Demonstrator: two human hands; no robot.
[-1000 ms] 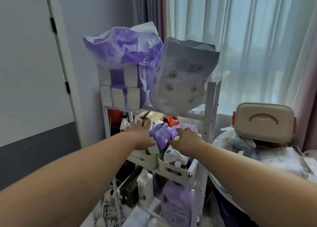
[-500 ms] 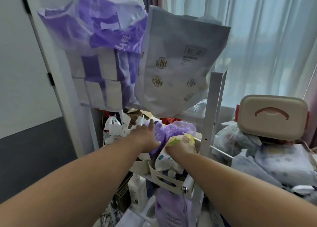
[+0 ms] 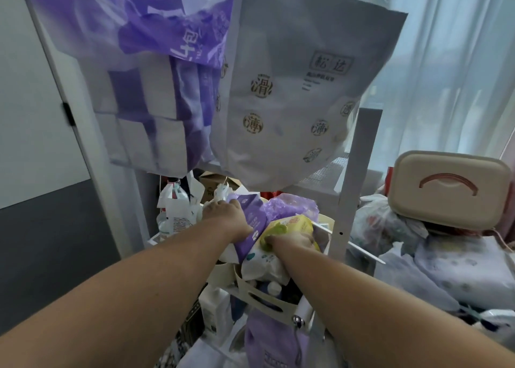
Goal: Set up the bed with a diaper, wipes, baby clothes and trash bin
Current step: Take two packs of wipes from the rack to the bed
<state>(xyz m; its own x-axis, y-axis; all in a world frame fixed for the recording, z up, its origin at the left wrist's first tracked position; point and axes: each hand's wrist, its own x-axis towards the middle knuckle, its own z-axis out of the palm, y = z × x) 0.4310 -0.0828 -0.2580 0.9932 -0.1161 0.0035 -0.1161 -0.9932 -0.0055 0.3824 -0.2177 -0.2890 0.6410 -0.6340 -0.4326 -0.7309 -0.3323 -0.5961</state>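
Right hand [image 3: 292, 241] grips yellow pack [image 3: 289, 224] (wipes) — shelf-side;

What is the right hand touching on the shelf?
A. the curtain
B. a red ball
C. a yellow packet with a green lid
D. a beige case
C: the right hand rests on the yellow packet with a green lid, beside the purple packet under the left hand.
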